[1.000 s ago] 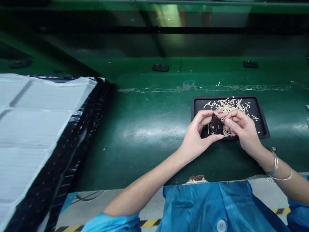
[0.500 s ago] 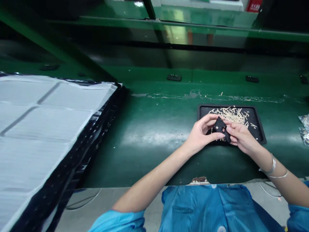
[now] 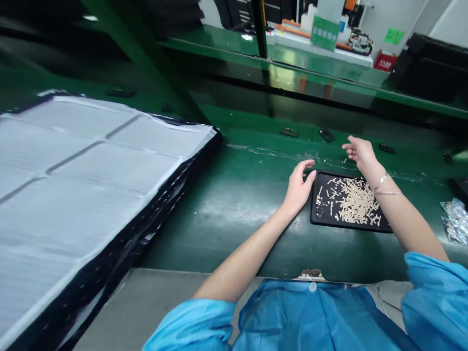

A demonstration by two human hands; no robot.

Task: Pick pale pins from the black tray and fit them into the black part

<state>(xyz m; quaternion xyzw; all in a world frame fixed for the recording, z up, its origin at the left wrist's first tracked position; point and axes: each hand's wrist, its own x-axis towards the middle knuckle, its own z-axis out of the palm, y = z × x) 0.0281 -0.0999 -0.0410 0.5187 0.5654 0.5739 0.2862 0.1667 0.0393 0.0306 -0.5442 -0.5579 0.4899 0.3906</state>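
My left hand (image 3: 299,186) is open beside the left edge of a black tray (image 3: 314,222), thumb and fingers apart with nothing between them. Small cream-coloured strips (image 3: 358,200) lie heaped in the tray, with a few more scattered on its left side. Beyond the tray's far edge, my right hand (image 3: 361,152) hovers over the bench, fingers loosely extended and nothing visible in them. Left of its fingertips lies a small black plate-like part (image 3: 326,135), apart from the hand. Similar black parts rest along the back, one to the left (image 3: 289,132) and one to the right (image 3: 386,148).
A large stack of white sheets (image 3: 120,161) edged in black plastic takes up the left side. Clear bags of small pieces (image 3: 455,220) lie at the right. A green frame post (image 3: 164,73) rises at the back of the green bench (image 3: 226,219).
The black part that both hands held over the tray now lies at the back of the bench. My right hand moved away and left hand drew left; the view has shifted.
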